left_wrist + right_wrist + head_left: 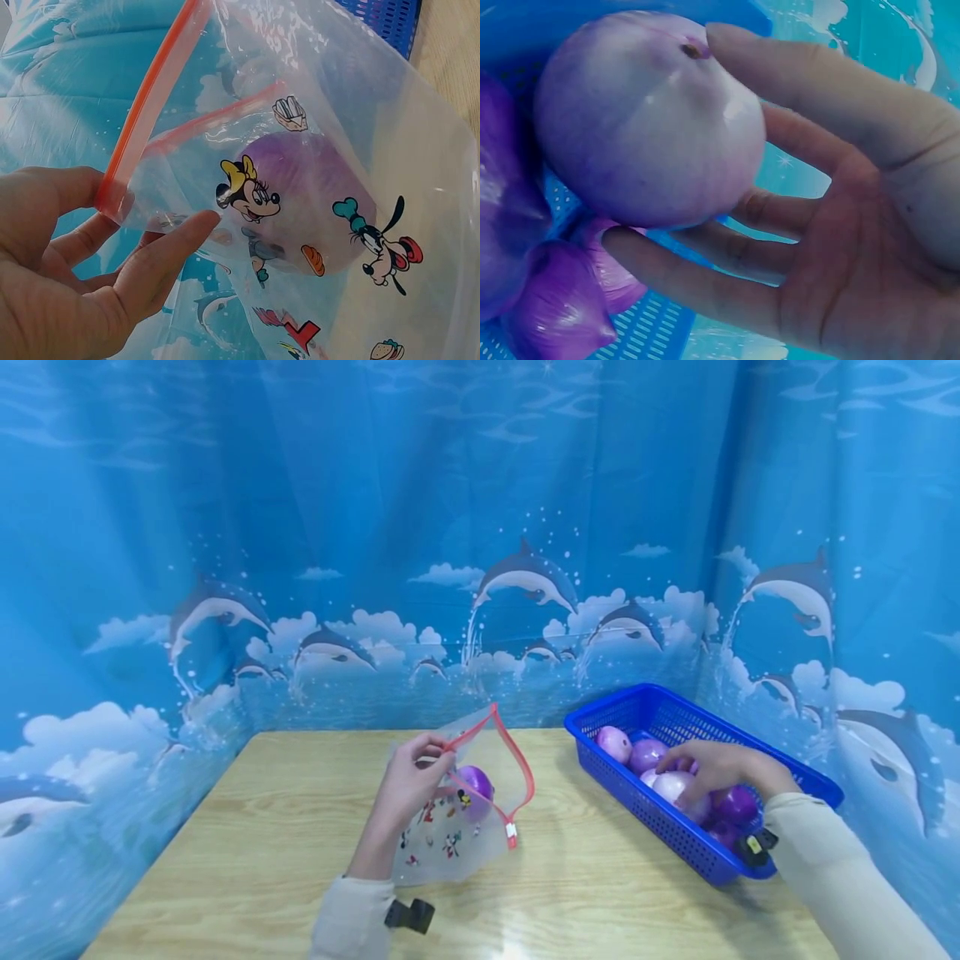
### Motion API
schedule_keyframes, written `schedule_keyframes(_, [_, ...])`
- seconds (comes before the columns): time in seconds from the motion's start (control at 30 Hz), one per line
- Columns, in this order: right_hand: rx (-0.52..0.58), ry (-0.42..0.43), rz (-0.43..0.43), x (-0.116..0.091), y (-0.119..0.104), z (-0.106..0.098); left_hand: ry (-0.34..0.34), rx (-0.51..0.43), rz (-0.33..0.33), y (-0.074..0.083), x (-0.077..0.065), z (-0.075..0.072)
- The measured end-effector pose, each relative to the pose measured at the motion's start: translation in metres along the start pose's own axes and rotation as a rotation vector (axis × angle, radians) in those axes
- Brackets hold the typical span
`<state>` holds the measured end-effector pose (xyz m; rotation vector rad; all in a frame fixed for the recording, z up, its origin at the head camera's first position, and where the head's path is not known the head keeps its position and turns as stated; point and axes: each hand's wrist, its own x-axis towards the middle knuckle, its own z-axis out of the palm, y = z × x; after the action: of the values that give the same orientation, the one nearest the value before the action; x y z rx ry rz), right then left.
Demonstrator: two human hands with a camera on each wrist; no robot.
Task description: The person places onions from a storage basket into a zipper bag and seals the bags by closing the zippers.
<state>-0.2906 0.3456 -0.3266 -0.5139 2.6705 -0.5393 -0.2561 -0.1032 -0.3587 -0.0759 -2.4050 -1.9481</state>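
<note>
My left hand pinches the red zip edge of a clear zip bag printed with cartoon figures, its mouth spread wide. Inside the bag sits a round purple onion-like piece, blurred by the plastic. Over at the blue basket, my right hand grips a pale purple-white onion-like ball with a small brown spot near the thumb tip. Several other purple pieces lie around it in the basket; some have pointed ends.
A wooden table carries both the bag and the basket. Behind it and along the sides hangs a blue curtain printed with dolphins. The basket's raised rim stands between the bag and the purple pieces.
</note>
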Motion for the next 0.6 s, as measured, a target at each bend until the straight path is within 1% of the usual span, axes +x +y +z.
schedule_keyframes(0.13, [0.023, -0.008, 0.026, 0.002, -0.001, 0.003, 0.0, 0.004, 0.001, 0.0, 0.0, 0.0])
schedule_keyframes(0.27, [0.034, -0.005, 0.019, 0.004, -0.001, 0.004, 0.003, 0.004, -0.001, 0.0, 0.0, 0.0])
schedule_keyframes(0.4, [-0.021, 0.008, 0.004, 0.003, -0.001, 0.002, 0.006, 0.002, -0.003, 0.0, 0.0, 0.001])
schedule_keyframes(0.5, [-0.006, 0.005, 0.011, 0.0, -0.001, -0.003, 0.009, 0.002, -0.003, 0.0, 0.0, 0.001])
schedule_keyframes(0.6, [0.045, -0.003, 0.016, -0.002, -0.004, -0.009, 0.012, 0.002, -0.004, 0.0, 0.0, 0.001])
